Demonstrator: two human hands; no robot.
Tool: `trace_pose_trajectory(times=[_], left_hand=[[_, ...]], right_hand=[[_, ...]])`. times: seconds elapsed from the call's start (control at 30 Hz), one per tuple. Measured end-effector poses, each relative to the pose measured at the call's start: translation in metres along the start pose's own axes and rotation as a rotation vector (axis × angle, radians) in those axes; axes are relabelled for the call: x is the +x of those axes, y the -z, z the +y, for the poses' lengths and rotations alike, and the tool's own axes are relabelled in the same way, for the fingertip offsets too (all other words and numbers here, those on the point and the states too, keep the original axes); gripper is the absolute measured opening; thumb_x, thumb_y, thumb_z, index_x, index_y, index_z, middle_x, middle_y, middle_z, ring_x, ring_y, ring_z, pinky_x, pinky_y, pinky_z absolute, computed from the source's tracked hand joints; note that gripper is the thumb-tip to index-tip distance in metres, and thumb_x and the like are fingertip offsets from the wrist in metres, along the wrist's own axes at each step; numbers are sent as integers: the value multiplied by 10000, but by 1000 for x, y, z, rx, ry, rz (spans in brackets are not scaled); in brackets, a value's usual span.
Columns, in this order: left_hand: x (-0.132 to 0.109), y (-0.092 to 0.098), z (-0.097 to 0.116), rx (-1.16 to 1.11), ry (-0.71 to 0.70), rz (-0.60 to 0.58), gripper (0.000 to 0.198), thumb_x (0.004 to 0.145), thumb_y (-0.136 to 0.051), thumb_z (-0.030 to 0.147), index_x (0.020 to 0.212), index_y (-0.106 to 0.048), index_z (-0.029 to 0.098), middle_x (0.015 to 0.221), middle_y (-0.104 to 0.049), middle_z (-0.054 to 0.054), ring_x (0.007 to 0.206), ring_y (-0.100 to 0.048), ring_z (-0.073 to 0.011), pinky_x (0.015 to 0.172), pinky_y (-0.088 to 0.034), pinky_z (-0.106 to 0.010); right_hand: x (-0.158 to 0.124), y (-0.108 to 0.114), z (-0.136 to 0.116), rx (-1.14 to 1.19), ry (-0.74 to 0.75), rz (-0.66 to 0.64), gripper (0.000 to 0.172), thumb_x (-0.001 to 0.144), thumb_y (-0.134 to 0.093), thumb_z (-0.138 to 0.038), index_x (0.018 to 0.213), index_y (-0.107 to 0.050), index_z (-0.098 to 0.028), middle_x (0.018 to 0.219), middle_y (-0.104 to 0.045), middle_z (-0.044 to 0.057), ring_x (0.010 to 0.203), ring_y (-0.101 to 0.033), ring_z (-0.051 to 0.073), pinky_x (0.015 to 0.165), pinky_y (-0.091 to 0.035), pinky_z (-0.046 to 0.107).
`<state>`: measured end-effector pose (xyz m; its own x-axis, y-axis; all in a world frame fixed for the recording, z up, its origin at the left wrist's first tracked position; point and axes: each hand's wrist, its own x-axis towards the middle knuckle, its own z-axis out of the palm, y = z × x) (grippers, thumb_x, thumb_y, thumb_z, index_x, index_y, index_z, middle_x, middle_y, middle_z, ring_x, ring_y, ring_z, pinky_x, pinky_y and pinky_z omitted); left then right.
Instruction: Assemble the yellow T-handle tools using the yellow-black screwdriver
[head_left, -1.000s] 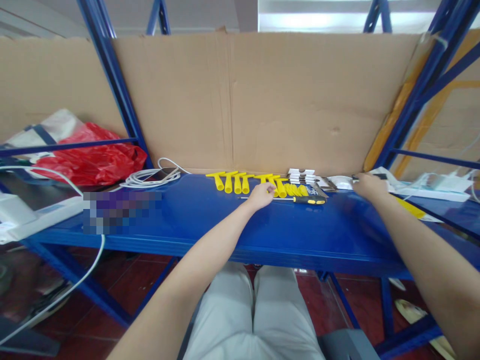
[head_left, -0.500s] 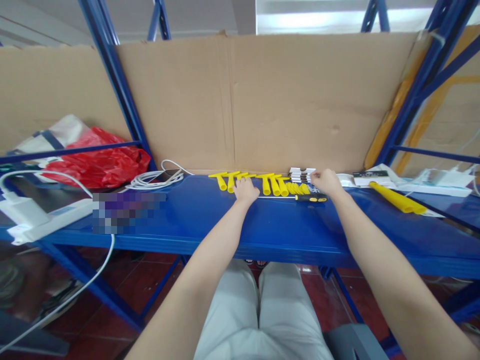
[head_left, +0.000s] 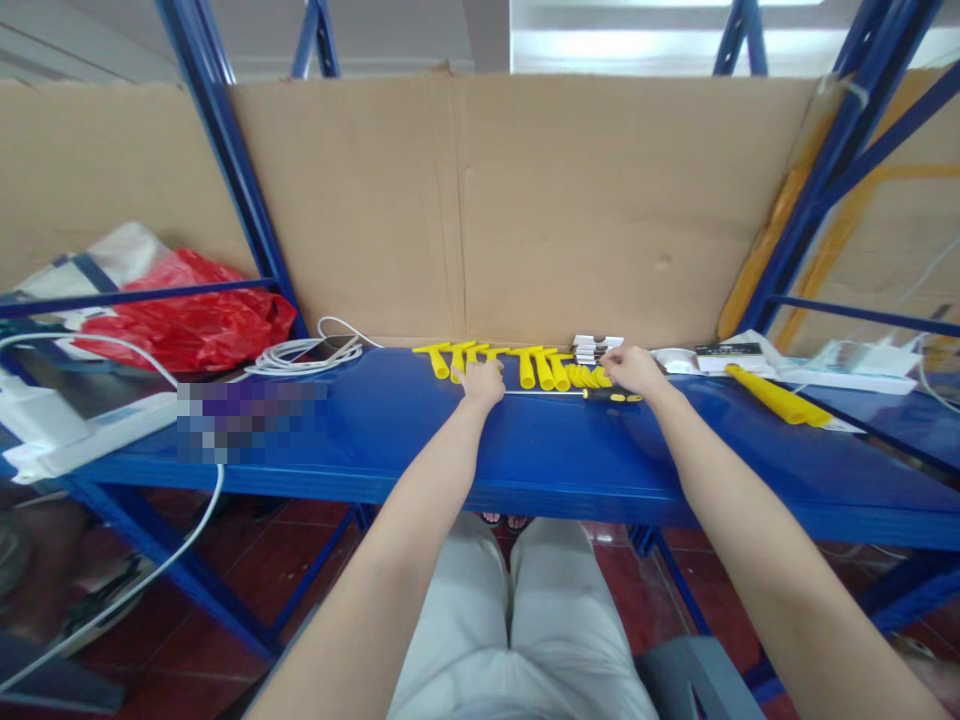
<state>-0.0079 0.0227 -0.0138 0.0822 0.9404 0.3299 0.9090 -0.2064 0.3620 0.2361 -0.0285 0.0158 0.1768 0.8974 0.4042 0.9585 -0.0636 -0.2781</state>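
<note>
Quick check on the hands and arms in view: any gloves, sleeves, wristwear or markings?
Left hand and right hand are both ungloved. The left forearm and right forearm are bare, with no sleeve, watch, band, cable or marking visible. Rings: cannot tell.

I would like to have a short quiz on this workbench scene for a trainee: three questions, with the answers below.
1. True or false: the left hand is at the handle of the screwdriver.
2. Of these three, which lies nearest to the right hand? (a) the red plastic bag (b) the screwdriver (c) the coiled white cable
3. Fill in: the board standing behind the blue table is made of ____.

Key:
1. False; it is at the left group of yellow T-shaped pieces.
2. b
3. cardboard
</note>
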Motion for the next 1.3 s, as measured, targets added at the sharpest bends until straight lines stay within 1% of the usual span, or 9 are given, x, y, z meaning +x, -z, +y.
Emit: trace_pose_trajectory(times=[0.2, 0.4, 0.5, 0.6, 0.73, 0.9, 1.1, 1.2, 1.3], left_hand=[[0, 2, 8, -166, 36, 118, 325, 902, -518, 185, 1163, -671, 305, 1214, -689, -38, 1203, -584, -233, 1123, -302, -464], [6, 3, 9, -453, 57, 197, 336, 886, -510, 111, 1168, -672, 199, 1119, -721, -83, 1092, -648, -204, 957, -460, -299], [10, 1, 9, -619, 36, 262, 347, 868, -508, 88, 1162, -672, 173, 1039, -738, -75, 1003, -674, -192, 923, -484, -291], [13, -2, 12, -771, -86, 317, 330, 855, -525, 83, 1130, -684, 170, 1017, -739, -63, 941, -681, -185, 912, -502, -302], [14, -8, 19, -959, -265, 293, 263, 855, -565, 109, 1078, -697, 154, 1037, -736, -70, 921, -691, -177, 907, -517, -295], [13, -15, 26, -1138, -380, 118, 220, 850, -580, 129, 1029, -708, 122, 1040, -741, -104, 864, -718, -180, 876, -544, -314], [5, -13, 29, -1147, -499, -34, 218, 831, -595, 127, 1022, -700, 122, 1018, -745, -98, 795, -729, -166, 815, -566, -304], [-1, -9, 30, -995, -482, -34, 243, 823, -607, 134, 1052, -687, 123, 1025, -741, -98, 801, -723, -171, 794, -570, -310], [-8, -5, 33, -736, -437, 21, 280, 780, -668, 126, 1059, -686, 113, 1059, -730, -115, 933, -702, -204, 869, -546, -333]], right_hand=[[1, -2, 1, 43, 3, 22, 271, 850, -482, -193, 873, -746, -138, 719, -721, 75, 705, -674, 187, 690, -476, 240], [2, -5, 2, 110, 11, 32, 249, 838, -494, -181, 845, -738, -130, 731, -721, 76, 704, -670, 186, 698, -484, 247], [5, -9, 6, 174, 13, 49, 228, 828, -507, -173, 844, -730, -128, 757, -723, 85, 715, -670, 189, 719, -490, 258], [11, -14, 9, 369, -40, 94, 263, 829, -540, -187, 1023, -699, -108, 845, -729, 107, 718, -671, 180, 729, -505, 272], [16, -18, 8, 718, -173, 168, 405, 858, -577, -274, 1233, -563, -120, 967, -716, 124, 692, -667, 153, 662, -519, 266], [13, -12, 4, 1052, -259, 148, 297, 911, -523, -402, 1129, -535, -202, 939, -694, 57, 614, -639, 97, 502, -465, 170], [5, -5, 0, 1185, -328, 158, 136, 910, -528, -328, 950, -528, -198, 754, -646, 9, 518, -603, 82, 461, -464, 159], [4, -5, -3, 1181, -354, 196, 74, 897, -523, -257, 930, -525, -191, 705, -632, 0, 485, -580, 76, 440, -446, 152], [2, -4, -9, 1157, -366, 202, 68, 906, -473, -205, 954, -518, -187, 702, -637, -3, 472, -574, 74, 417, -418, 143]])
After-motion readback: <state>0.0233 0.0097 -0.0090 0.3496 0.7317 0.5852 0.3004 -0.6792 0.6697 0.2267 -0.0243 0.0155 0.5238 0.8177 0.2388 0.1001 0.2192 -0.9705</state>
